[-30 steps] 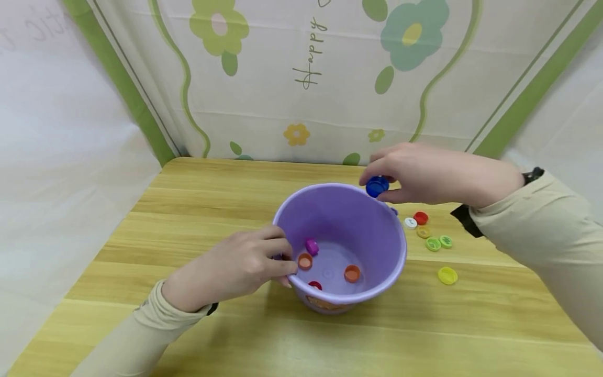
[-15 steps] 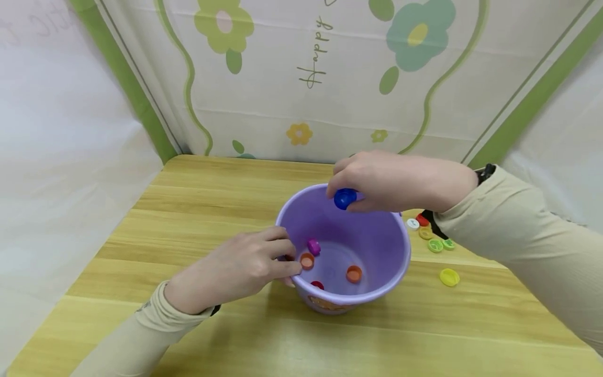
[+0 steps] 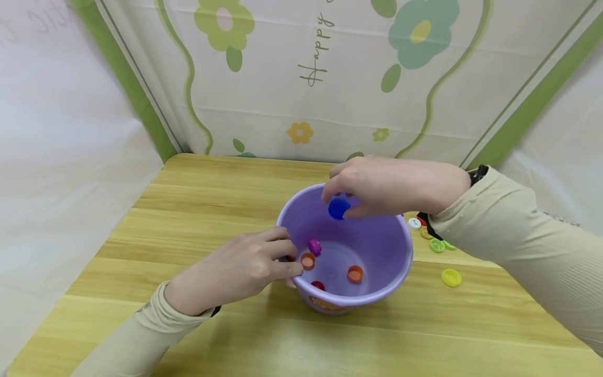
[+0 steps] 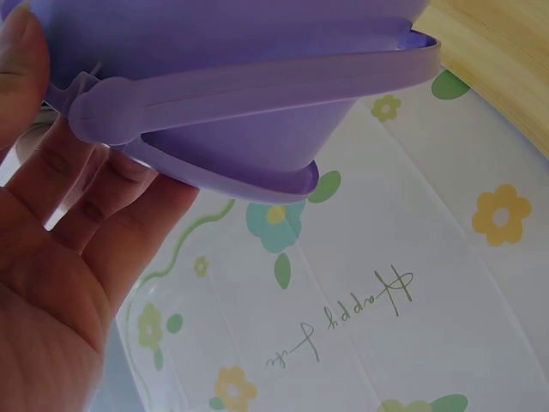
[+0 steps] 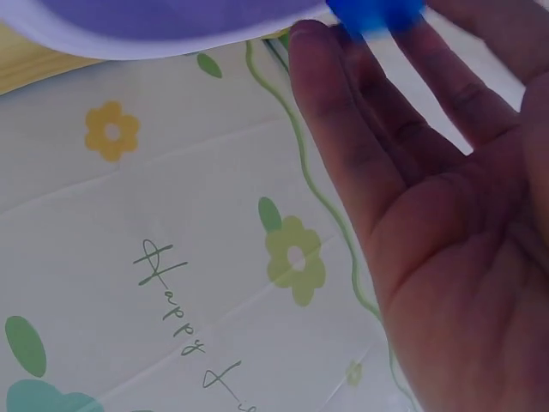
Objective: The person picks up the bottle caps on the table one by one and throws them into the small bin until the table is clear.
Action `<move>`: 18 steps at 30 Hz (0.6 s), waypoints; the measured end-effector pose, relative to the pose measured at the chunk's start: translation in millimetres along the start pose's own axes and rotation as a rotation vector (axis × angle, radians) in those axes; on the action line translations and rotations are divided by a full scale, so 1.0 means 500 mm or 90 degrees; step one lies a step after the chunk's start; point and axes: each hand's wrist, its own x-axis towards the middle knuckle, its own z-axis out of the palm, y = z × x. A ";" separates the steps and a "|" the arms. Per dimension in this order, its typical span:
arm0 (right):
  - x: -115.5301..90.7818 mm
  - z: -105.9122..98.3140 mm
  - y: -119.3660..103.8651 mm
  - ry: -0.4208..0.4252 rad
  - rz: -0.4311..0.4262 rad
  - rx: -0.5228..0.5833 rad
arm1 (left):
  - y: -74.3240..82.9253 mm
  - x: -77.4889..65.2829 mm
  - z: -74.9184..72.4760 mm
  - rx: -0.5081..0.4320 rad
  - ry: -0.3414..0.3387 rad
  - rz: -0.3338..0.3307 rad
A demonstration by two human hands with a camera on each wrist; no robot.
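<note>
My left hand (image 3: 247, 266) grips the left rim of a purple plastic bucket (image 3: 377, 246). In the left wrist view, its fingers lie along the outside, by the joint of the bucket's handle (image 4: 283, 86). Over the far side of the bucket's mouth is my right hand (image 3: 377, 183), its fingers loosened around a blue bottle cap (image 3: 338, 208). That cap looks blurred at the fingertips in the right wrist view, while the fingers (image 5: 343, 129) look sharp and fairly straight. Inside the bucket lie a magenta cap (image 3: 314, 246), two orange caps (image 3: 355, 274) and a partly hidden red cap (image 3: 317, 285).
Right of the bucket, several caps lie on the wooden table (image 3: 198, 209): a white one (image 3: 414, 223), a green one (image 3: 437, 245) and a yellow one (image 3: 451, 277) among them. The right forearm partly covers this group. A flowered cloth (image 3: 264, 94) hangs behind the table.
My right hand has come left and slightly down from the bucket's far right rim to over its mouth. The blue cap now sits lower against the fingers. My left hand keeps its grip.
</note>
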 end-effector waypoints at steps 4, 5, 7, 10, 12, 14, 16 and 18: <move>-0.002 -0.003 0.001 -0.008 0.006 0.001 | 0.001 0.001 -0.001 -0.004 -0.005 -0.004; -0.002 -0.004 0.002 -0.005 0.005 0.000 | 0.001 0.002 -0.001 -0.004 -0.005 -0.006; -0.003 -0.006 0.004 0.001 0.005 0.000 | 0.001 0.002 -0.001 -0.008 -0.007 -0.008; -0.005 -0.011 0.008 0.006 0.011 -0.001 | 0.001 0.003 -0.001 -0.009 -0.006 -0.009; -0.008 -0.015 0.011 0.008 0.014 -0.001 | 0.001 0.004 -0.002 -0.007 -0.003 -0.008; -0.013 -0.019 0.014 0.010 0.018 -0.004 | 0.002 0.005 -0.003 -0.011 -0.005 -0.010; -0.018 -0.023 0.020 0.013 0.022 -0.004 | 0.002 0.006 -0.003 -0.011 -0.008 -0.011; -0.025 -0.027 0.025 0.017 0.035 -0.007 | 0.003 0.008 -0.004 -0.012 -0.011 -0.012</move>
